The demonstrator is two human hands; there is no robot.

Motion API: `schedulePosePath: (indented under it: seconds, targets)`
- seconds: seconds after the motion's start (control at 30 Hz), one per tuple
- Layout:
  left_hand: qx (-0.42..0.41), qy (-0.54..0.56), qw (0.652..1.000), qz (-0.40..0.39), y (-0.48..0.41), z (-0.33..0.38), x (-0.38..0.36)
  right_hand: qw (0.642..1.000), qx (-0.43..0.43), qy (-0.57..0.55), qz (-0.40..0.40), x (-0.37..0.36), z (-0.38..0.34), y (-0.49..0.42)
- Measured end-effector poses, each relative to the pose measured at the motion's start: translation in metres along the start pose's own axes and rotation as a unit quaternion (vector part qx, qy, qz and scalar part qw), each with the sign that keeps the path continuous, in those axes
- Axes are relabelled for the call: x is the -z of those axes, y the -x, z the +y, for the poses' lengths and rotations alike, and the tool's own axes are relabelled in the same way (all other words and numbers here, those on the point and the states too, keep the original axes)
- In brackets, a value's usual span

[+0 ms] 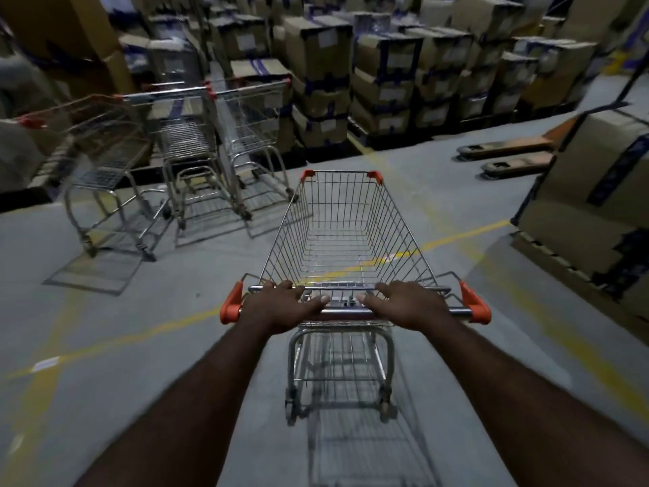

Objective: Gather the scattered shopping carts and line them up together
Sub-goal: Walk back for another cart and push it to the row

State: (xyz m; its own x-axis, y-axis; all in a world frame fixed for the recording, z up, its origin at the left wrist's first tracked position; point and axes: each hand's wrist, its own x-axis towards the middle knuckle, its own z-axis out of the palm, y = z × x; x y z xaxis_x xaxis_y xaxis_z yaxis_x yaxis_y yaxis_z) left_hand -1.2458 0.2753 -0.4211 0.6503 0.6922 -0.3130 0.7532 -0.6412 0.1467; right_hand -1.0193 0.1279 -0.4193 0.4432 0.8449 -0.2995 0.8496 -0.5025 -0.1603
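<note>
at the handle bar [351,313] of the held cart [346,237]: left hand [281,305] and right hand [409,304] both wrap the bar, fingers curled over it, thumbs toward the middle. the cart is empty and sits straight ahead of the grip, long axis pointing away toward the stacked boxes [386,82]. three parked carts [186,142] stand side by side ahead and to the left, near its nose but apart. judgement: nose must swing left to join them; left hand is nearer, on the inside of that turn.
</note>
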Motion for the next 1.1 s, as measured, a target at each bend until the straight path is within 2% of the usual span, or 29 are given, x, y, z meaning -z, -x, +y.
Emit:
schedulePosePath:
  seconds: [0.27,0.5,0.7,1.1]
  targets:
    - [-0.052,-0.025,0.998,-0.008,-0.147,-0.01,0.048,0.999,-0.04,-0.004,0.01,0.039,0.012,-0.11]
    - [-0.074,-0.041,0.996,0.0,-0.28,0.026,0.091,0.997,-0.076,-0.02,0.022,0.08,0.07,-0.236]
    - [-0.056,-0.031,0.998,0.001,-0.408,0.064,0.12,0.998,-0.066,-0.011,0.02,0.131,0.131,-0.353]
    - [-0.019,-0.024,0.998,-0.051,-0.588,0.112,0.18,1.0,-0.013,0.012,0.012,0.204,0.216,-0.535]
